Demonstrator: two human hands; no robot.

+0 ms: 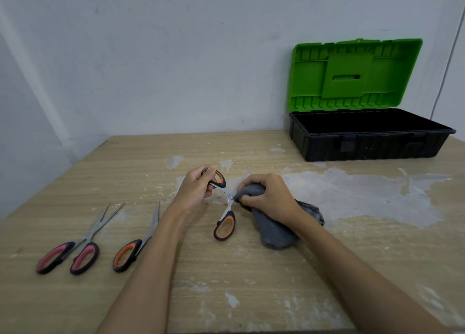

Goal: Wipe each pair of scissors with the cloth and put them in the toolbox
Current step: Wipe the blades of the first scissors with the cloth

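My left hand [195,186] grips one orange-and-black handle of a pair of scissors [224,223], held spread wide above the table. My right hand [268,197] clutches a grey cloth [274,230] bunched around the blades, which are hidden inside it. Two more pairs lie on the table to the left: pink-handled scissors [75,250] with blades slightly apart, and orange-handled scissors [137,245], partly covered by my left forearm. The toolbox [367,142] stands at the back right, black body with its green lid raised; no tools show inside it.
The wooden table [226,283] has white paint stains, mostly right of centre. A white wall runs behind it, with a thin cable at the far right. The table's left edge slants from the back corner toward me.
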